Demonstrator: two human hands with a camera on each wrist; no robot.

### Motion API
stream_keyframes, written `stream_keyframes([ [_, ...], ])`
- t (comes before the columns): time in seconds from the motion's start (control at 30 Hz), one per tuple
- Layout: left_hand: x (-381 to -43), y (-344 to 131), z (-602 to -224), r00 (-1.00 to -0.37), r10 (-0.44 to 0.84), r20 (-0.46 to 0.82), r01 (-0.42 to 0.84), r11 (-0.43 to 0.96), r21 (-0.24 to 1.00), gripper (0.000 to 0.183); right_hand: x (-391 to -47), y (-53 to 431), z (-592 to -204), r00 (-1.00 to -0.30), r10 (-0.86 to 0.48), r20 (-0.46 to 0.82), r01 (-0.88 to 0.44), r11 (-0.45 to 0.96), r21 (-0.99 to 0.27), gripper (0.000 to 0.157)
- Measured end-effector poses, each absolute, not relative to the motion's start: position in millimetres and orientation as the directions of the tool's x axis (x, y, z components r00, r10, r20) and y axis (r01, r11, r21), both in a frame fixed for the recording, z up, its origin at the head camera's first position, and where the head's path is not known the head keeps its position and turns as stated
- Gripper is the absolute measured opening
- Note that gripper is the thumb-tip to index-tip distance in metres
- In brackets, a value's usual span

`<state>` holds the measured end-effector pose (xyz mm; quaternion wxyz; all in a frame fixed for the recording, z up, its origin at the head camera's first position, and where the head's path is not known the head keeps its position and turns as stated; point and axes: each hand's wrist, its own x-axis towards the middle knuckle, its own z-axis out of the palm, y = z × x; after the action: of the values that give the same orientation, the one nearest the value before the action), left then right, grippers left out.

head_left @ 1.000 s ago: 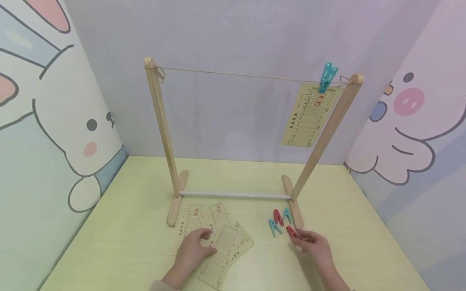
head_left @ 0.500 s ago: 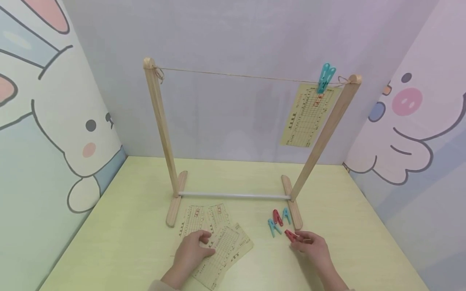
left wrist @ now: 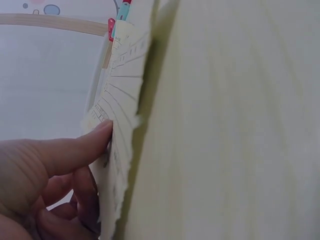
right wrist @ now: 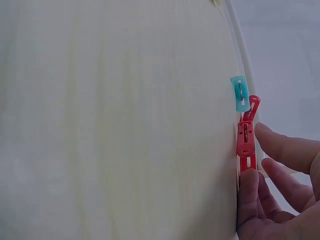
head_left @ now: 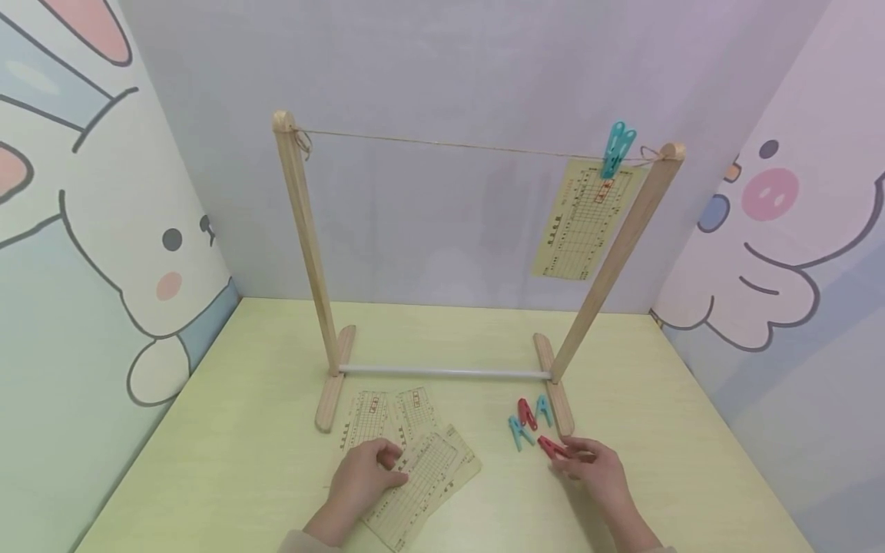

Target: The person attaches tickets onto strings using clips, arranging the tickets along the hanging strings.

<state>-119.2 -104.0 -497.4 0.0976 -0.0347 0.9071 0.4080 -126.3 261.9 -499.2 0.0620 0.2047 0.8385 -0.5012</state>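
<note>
In the head view my left hand lies over the left edge of the top printed paper slip, its thumb touching the sheet. The left wrist view shows the slip edge-on against the thumb tip, with the other fingers loosely bent; their contact with the paper is partly hidden. My right hand pinches the handle end of a red clothespin between thumb and finger, low on the table. Another printed slip hangs on the string, held by a teal clothespin.
Loose slips lie overlapped under and beyond the top one. A second red clothespin and two blue ones, one blue clothespin nearer, lie left of the right hand. A wooden frame with a white bottom rod stands behind.
The top slip has slid and turned slightly leftward at its near end. The red clothespin in my right hand has shifted a little left and turned. Both hands have barely moved.
</note>
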Motion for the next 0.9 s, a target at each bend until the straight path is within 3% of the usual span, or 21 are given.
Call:
stream_keyframes([
  [0.53, -119.5, -105.0, -498.0, -0.978, 0.052, -0.203, -0.117, 0.669, 0.734, 0.018, -126.5, 261.8, -497.2, -0.935, 0.209, -0.285, 0.354, 0.556, -0.752, 0.053],
  [0.9, -124.9, -111.1, -495.8, -0.974, 0.108, -0.202, -0.099, 0.596, 0.797, 0.018, -127.5, 264.0, -497.5, -0.950, 0.155, -0.271, 0.308, 0.616, -0.726, 0.041],
])
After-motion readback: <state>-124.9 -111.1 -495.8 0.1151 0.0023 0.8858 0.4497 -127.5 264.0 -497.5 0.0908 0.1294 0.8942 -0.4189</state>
